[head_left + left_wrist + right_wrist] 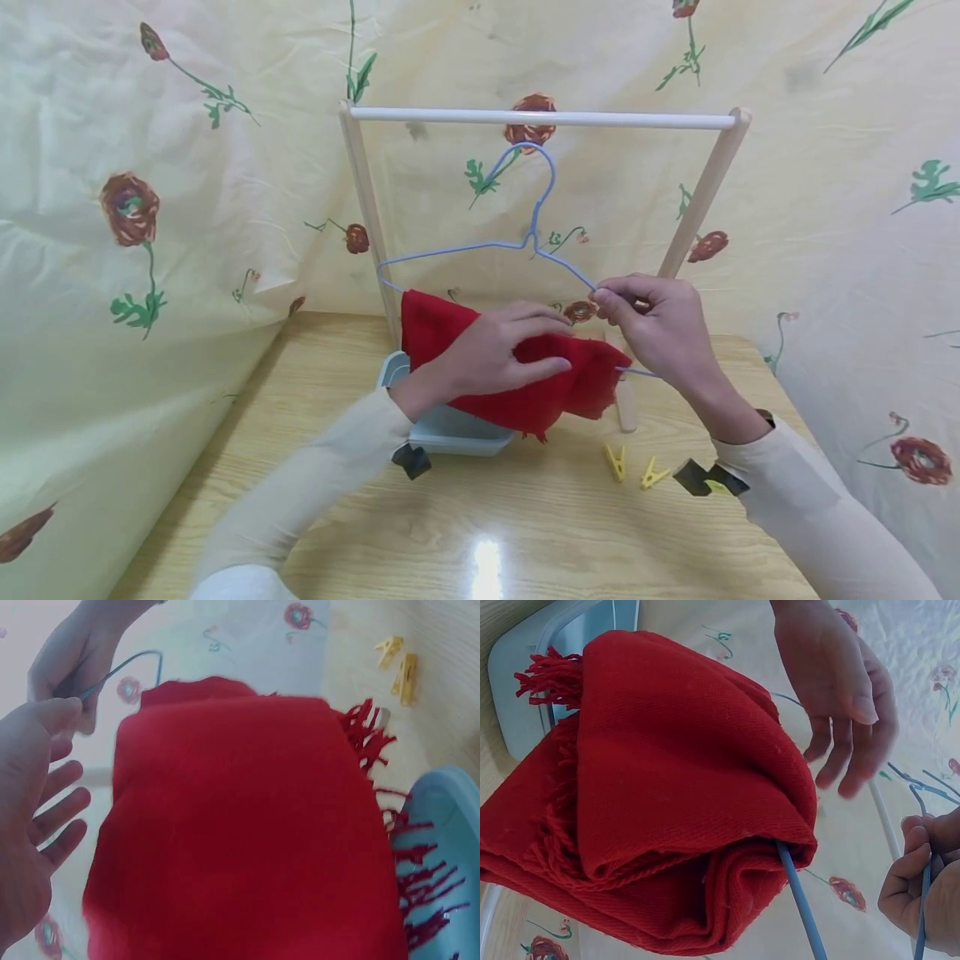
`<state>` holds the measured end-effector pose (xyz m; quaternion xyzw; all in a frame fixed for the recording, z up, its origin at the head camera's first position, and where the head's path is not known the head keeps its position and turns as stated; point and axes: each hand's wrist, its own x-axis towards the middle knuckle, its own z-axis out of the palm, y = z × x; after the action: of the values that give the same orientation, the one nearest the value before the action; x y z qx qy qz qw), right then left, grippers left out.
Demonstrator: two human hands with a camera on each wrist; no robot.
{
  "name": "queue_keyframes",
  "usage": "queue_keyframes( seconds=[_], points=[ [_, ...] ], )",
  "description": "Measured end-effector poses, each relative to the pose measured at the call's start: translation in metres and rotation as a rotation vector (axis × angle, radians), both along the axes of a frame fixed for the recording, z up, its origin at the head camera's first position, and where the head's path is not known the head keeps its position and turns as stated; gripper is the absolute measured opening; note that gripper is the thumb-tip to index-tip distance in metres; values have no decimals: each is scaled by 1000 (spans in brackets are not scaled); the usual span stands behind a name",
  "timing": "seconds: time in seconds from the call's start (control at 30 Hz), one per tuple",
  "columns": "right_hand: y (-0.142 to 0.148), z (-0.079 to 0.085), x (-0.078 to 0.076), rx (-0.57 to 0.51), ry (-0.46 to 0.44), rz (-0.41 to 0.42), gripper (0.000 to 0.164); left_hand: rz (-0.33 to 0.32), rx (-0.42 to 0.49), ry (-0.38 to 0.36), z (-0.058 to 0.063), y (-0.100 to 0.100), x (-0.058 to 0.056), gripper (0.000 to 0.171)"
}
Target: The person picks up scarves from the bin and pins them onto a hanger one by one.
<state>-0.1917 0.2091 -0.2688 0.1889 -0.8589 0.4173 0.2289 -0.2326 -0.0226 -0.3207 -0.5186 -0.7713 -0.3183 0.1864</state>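
A blue wire hanger (465,249) is held up in front of the rack, hook at the top. My right hand (660,321) pinches its right shoulder between thumb and fingers. Over the hanger's lower bar drapes a folded red scarf (450,329) with fringed ends, seen broad and close in the left wrist view. The bar comes out of the scarf's fold in the right wrist view. My left hand (495,350) is beside the scarf's upper part with fingers extended and spread, gripping nothing; the right wrist view shows it just off the cloth (682,750).
A rack with a white rod (540,118) and wooden posts (705,196) stands behind the hanger. Under the scarf sits a light blue basin (457,446). Yellow clothespins (615,462) lie on the wooden table (360,517) at the right. Flowered cloth (247,208) hangs around the table.
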Motion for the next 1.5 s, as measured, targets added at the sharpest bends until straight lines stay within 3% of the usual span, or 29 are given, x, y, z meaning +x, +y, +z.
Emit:
queue_keyframes(
  seconds=[0.23, 0.57, 0.7, 0.8, 1.17, 1.5],
  points=[
    [-3, 1, 0, -5, -5, 11, 14, 30, -94, 25, -6, 23, 4, 51],
    [-8, 3, 0, 5, 44, 22, 10, 135, -234, 199, -6, 43, 7, 46],
    [-9, 4, -1, 1, 67, 37, 9, 187, -259, 237, -7, 47, 8, 42],
    [-9, 3, -1, 3, 77, 51, 8, 189, -241, 234, -8, 49, 9, 40],
    [-8, 1, -5, 16, 71, 57, 9, 86, -3, 224, -15, 43, 5, 26],
    [-11, -3, -11, 8, 58, 62, 7, -177, 154, 162, -19, 38, -4, 23]
  ],
)
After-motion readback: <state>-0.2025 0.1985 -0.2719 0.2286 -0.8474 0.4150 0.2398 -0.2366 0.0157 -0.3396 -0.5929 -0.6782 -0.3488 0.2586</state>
